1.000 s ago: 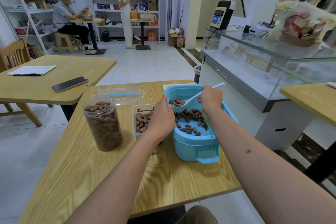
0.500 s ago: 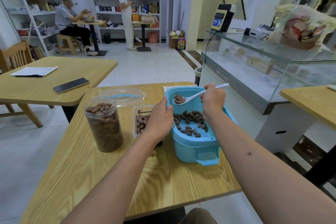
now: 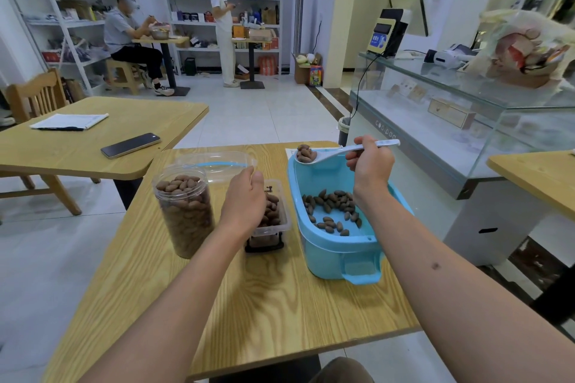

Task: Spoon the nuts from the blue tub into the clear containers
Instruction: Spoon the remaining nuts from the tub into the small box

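So the right hand (image 3: 370,165) is wrapped around the handle of a white spoon (image 3: 339,152), which is loaded with a few nuts and held up over the far left corner of the blue tub (image 3: 337,253). That tub sits on the right side of the wooden table (image 3: 264,305), with a thin scatter of nuts (image 3: 331,211) left on its bottom.

The left hand (image 3: 244,200) rests curled over the small clear box (image 3: 275,214), just left of the tub and touching it or nearly so; the box is partly full of nuts and seems to sit on something black. I can't tell if the fingers actually grip the box or just lie on it. Left of that stands a tall clear jar (image 3: 183,211), full almost to the rim. A clear lid with a blue stripe (image 3: 214,163) lies behind them.

Writing-wise, nothing readable: the jar and tub carry no labels I can make out, and the blue sticker on the counter's payment terminal (image 3: 385,31) is too small to read.
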